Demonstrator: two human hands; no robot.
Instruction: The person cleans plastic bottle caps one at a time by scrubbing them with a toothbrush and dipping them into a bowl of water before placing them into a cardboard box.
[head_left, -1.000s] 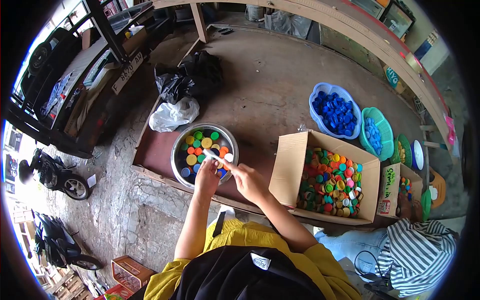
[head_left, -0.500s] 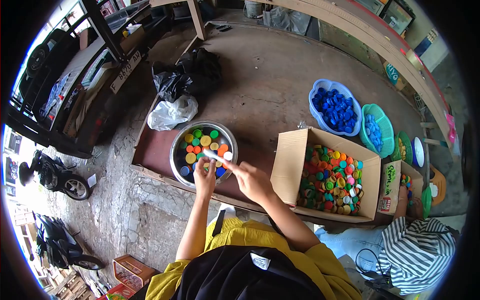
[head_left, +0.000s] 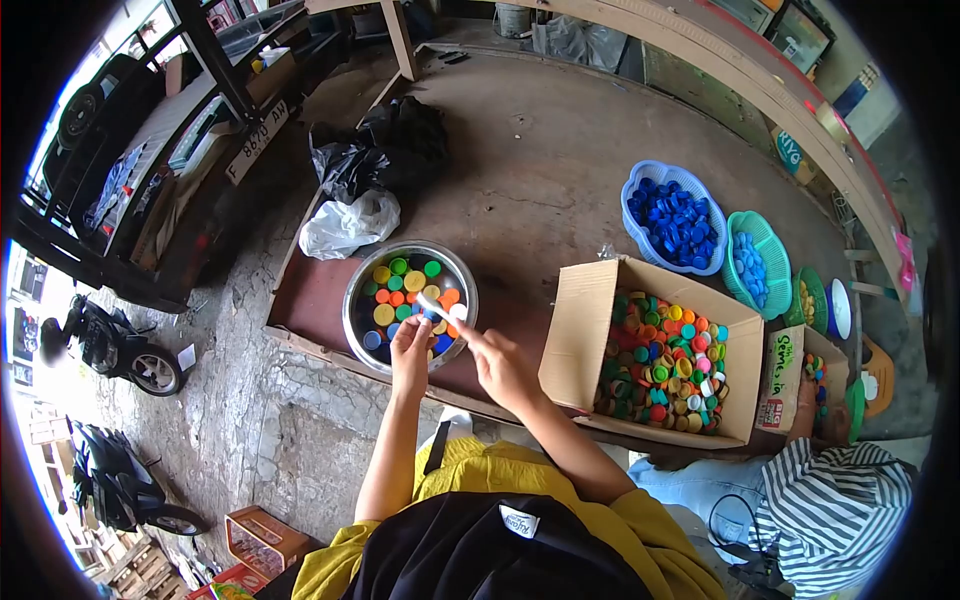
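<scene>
Over the near right side of a metal bowl [head_left: 352, 322] holding colourful bottle caps, my left hand [head_left: 409, 352] pinches a small bluish cap [head_left: 427, 316]. My right hand [head_left: 497, 362] grips a white tool [head_left: 436, 306], whose rounded end is at the cap. Part of the handle is hidden by my fingers. To the right of my hands stands an open cardboard box [head_left: 735, 385] full of mixed caps.
A blue basket [head_left: 633, 215] of dark blue caps and a turquoise basket [head_left: 775, 268] of light blue caps stand behind the box. Black [head_left: 380, 145] and white bags [head_left: 350, 224] lie behind the bowl. A person in stripes [head_left: 830, 500] sits at the right by a smaller box [head_left: 780, 375].
The white tool's head has tilted and now meets the cap in my left hand, where the bluish cap shows more clearly. The view has shifted slightly.
</scene>
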